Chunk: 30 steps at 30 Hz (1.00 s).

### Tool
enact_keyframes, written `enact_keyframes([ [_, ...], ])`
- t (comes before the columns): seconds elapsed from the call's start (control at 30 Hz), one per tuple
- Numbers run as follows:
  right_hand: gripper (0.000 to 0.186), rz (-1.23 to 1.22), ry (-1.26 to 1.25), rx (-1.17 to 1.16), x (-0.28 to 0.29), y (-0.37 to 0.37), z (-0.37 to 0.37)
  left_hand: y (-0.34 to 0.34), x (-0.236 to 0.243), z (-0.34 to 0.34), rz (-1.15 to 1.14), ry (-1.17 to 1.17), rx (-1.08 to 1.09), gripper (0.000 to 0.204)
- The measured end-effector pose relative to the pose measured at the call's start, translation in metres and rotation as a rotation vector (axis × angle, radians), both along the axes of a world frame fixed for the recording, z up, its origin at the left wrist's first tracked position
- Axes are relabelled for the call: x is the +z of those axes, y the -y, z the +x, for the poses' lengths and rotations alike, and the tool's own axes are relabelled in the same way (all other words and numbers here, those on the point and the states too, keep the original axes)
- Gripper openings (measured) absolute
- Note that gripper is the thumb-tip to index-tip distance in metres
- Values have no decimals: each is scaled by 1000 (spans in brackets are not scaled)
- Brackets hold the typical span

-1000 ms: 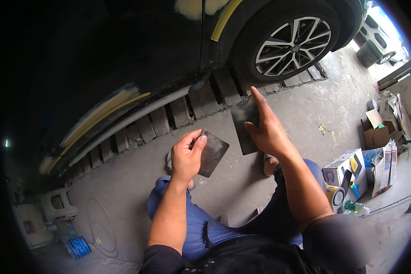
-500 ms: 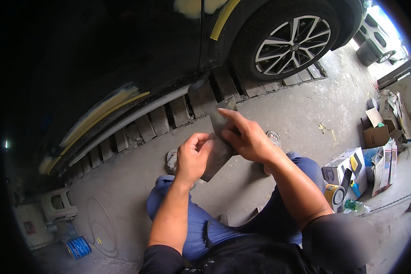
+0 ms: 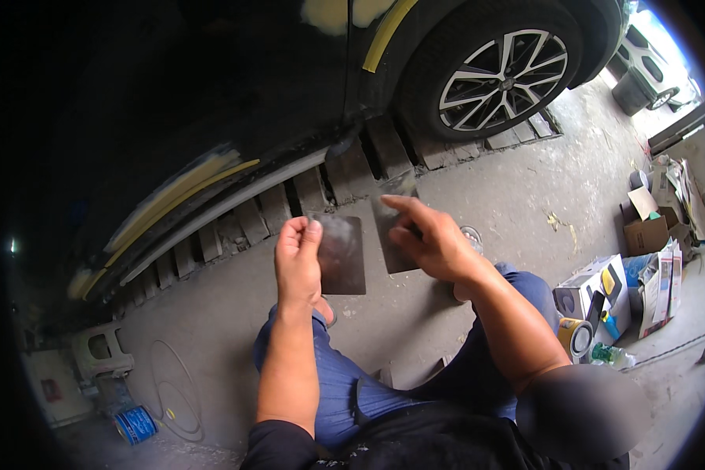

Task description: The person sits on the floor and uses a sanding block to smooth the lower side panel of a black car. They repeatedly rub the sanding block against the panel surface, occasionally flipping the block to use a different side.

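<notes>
My left hand (image 3: 298, 258) pinches the left edge of a flat, dark, squarish putty spreader (image 3: 343, 262), thumb on its face. Pale smears mark the upper part of that blade. To the right, my right hand (image 3: 440, 241) grips a second dark putty spreader (image 3: 394, 244), its index finger stretched out along the blade; the other fingers partly cover it. A gap separates the two blades. Beyond them stands a black car (image 3: 235, 86) with a yellowish filler patch (image 3: 188, 184) low on its side and yellow tape (image 3: 387, 35) at the wheel arch.
A car wheel (image 3: 505, 82) is at the far right, over a slatted floor strip (image 3: 312, 188). On the right lie a cardboard box (image 3: 648, 233), a white box (image 3: 587, 283), a tin (image 3: 576, 335) and a plastic bottle (image 3: 609, 355). A blue can (image 3: 135, 424) and a hose (image 3: 158, 384) lie at left.
The two spreaders, together before, are now apart. My left hand has moved left and slightly up, turning its blade upright; my right hand has shifted slightly right.
</notes>
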State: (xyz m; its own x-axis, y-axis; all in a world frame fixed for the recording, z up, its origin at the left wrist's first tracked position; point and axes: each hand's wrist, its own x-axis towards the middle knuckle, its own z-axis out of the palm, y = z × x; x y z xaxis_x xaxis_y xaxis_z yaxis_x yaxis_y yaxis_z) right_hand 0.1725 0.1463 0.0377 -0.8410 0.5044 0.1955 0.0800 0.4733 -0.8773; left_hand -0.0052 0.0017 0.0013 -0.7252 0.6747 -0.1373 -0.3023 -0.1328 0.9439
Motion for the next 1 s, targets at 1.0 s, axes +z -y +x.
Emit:
enact_keyframes([
  [1.0, 71, 128, -341, -150, -2, 19, -12, -13, 12, 55, 134, -44, 43, 35],
])
